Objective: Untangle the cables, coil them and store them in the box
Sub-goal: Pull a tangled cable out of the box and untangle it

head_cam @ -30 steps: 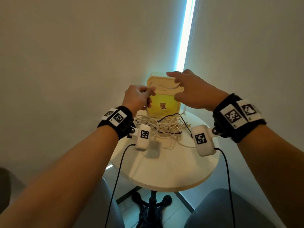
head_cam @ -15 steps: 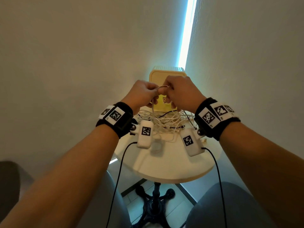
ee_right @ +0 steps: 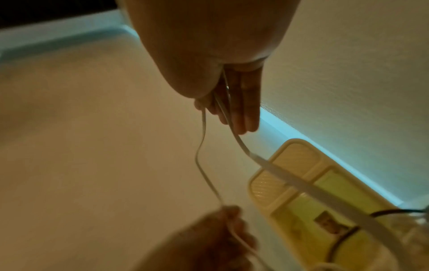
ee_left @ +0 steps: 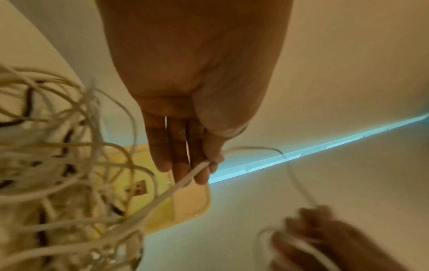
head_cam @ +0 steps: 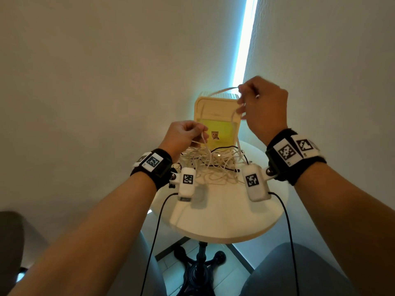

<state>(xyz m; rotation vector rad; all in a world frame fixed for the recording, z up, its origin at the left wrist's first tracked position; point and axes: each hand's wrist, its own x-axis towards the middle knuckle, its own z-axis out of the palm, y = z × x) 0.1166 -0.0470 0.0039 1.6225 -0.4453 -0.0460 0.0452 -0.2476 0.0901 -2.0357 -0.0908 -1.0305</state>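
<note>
A tangle of white cables (head_cam: 211, 165) with a black cable (head_cam: 226, 148) through it lies on the round white table (head_cam: 224, 221). Behind it stands the yellow box (head_cam: 215, 116). My left hand (head_cam: 188, 135) sits low above the pile and pinches a white cable (ee_left: 185, 180) between thumb and fingers. My right hand (head_cam: 260, 105) is raised in front of the box's top right corner and grips the same white cable (ee_right: 234, 135). A loop of it arcs between the two hands, and another strand drops from my right hand into the pile.
Walls close in on the left and right, with a lit blue-white strip (head_cam: 243, 43) in the corner behind the box. The table's black pedestal foot (head_cam: 198, 265) stands on a tiled floor. My knees sit under the table's near edge.
The hands, pressed together at the box front half a second ago, have parted: the right hand rose up and right pulling white cable out, the left dropped slightly toward the pile.
</note>
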